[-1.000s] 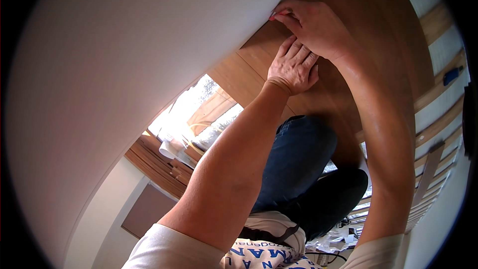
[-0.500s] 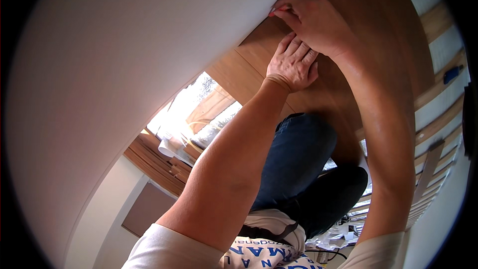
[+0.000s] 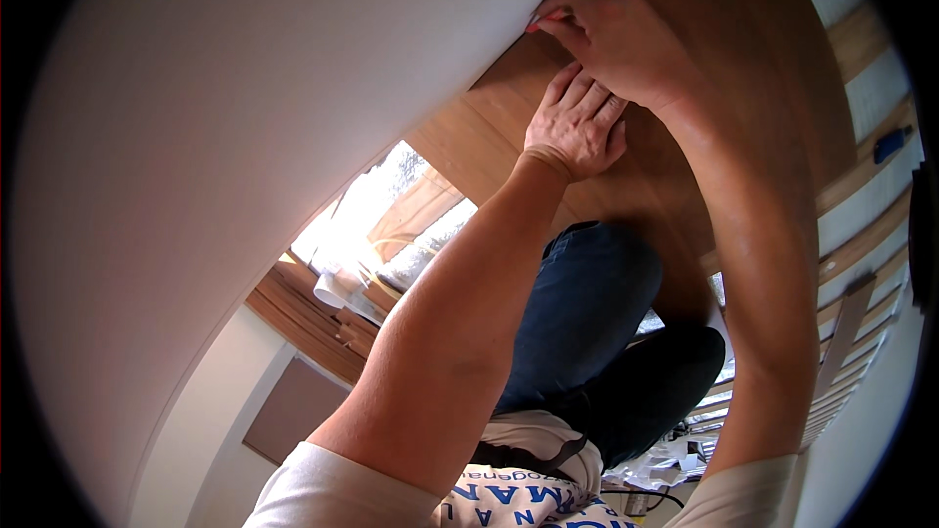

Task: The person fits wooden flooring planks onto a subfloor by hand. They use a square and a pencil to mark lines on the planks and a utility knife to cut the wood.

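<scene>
My left hand [image 3: 577,127] lies with its fingers stretched out on the brown wood floorboards [image 3: 489,88]. Just beyond it, my right hand [image 3: 621,44] pinches a small red piece [image 3: 546,22] between thumb and fingers. That piece sits where the boards meet the foot of the white wall [image 3: 293,68]; most of it is hidden by the fingers, so its kind does not show. My right wrist passes close over the fingertips of my left hand.
My knees [image 3: 592,284] rest on the boards. Wooden battens [image 3: 866,220] with pale gaps run along the right, a small blue object [image 3: 888,145] on one. At left, a bright opening shows silvery sheeting, a white tube [image 3: 333,288] and stacked brown boards [image 3: 313,337].
Both hands keep almost the same places. Slightly more of the red piece shows at my right fingertips.
</scene>
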Motion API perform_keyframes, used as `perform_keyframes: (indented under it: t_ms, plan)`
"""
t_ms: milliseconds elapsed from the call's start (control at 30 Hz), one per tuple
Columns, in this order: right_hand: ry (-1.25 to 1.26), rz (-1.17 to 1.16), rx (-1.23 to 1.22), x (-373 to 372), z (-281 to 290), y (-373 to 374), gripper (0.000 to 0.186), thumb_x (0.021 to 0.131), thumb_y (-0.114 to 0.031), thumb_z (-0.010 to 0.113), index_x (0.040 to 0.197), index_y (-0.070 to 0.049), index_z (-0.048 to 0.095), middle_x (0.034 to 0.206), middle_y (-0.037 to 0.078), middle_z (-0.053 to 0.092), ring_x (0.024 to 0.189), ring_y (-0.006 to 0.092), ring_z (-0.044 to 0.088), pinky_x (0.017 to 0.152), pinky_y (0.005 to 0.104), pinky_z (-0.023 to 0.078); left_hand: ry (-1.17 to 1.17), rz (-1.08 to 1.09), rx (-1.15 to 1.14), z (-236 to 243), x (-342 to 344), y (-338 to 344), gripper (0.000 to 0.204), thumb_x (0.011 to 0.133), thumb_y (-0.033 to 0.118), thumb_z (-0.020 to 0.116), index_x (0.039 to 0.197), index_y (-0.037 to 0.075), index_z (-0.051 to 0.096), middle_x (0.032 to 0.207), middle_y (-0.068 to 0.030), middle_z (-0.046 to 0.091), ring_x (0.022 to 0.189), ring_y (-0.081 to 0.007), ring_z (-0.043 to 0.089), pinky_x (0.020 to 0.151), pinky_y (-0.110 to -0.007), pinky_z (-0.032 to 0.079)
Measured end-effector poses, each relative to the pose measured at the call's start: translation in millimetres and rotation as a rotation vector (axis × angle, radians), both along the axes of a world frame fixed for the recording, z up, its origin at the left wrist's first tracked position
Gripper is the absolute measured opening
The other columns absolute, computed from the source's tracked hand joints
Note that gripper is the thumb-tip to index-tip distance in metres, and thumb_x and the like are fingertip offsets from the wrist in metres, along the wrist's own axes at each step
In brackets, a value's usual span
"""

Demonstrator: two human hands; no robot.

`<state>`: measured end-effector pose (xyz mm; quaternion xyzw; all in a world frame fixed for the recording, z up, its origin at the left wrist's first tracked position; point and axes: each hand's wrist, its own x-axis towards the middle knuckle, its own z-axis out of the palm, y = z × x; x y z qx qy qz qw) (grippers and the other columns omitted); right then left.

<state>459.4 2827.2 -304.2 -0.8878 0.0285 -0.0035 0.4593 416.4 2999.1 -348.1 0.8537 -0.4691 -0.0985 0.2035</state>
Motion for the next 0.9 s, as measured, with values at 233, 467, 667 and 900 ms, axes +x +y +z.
perform_keyframes:
  t_ms: [233,467,667,900]
  plan:
    - [-0.017,-0.037,0.021,0,1,-11,0.021,0.104,-0.03,0.069,0.108,-0.011,0.077,0.084,0.016,0.077,0.079,0.0376,0.076,0.074,0.0474,0.061,-0.031,0.004,-0.093,0,1,-3,0.053,0.081,0.026,0.075,0.132,0.009,0.072,0.136,-0.0108,0.069,0.135,-0.0324,0.06,0.123,-0.052,0.038]
    - [0.075,-0.026,0.01,-1,12,-19,0.016,0.106,-0.023,0.069,0.114,-0.011,0.078,0.101,0.011,0.081,0.087,0.0305,0.079,0.077,0.0385,0.062,-0.005,0.006,-0.082,0,0,-4,0.062,0.083,0.024,0.073,0.143,0.01,0.068,0.147,-0.0118,0.065,0.143,-0.0313,0.056,0.126,-0.052,0.036]
    - [0.204,-0.001,-0.119,9,46,-30,0.025,0.105,-0.025,0.067,0.113,-0.004,0.077,0.101,0.02,0.08,0.095,0.0374,0.078,0.086,0.0455,0.063,-0.003,-0.003,-0.059,3,1,-3,0.067,0.083,0.024,0.072,0.149,0.012,0.064,0.158,-0.0113,0.058,0.149,-0.0298,0.052,0.126,-0.052,0.036]
    - [0.142,-0.006,-0.208,11,45,-47,0.024,0.105,-0.023,0.067,0.111,-0.003,0.077,0.099,0.02,0.079,0.093,0.0385,0.077,0.084,0.0471,0.062,-0.028,-0.013,-0.044,1,2,-4,0.066,0.084,0.024,0.069,0.149,0.013,0.064,0.165,-0.0104,0.053,0.153,-0.0287,0.048,0.126,-0.05,0.036]
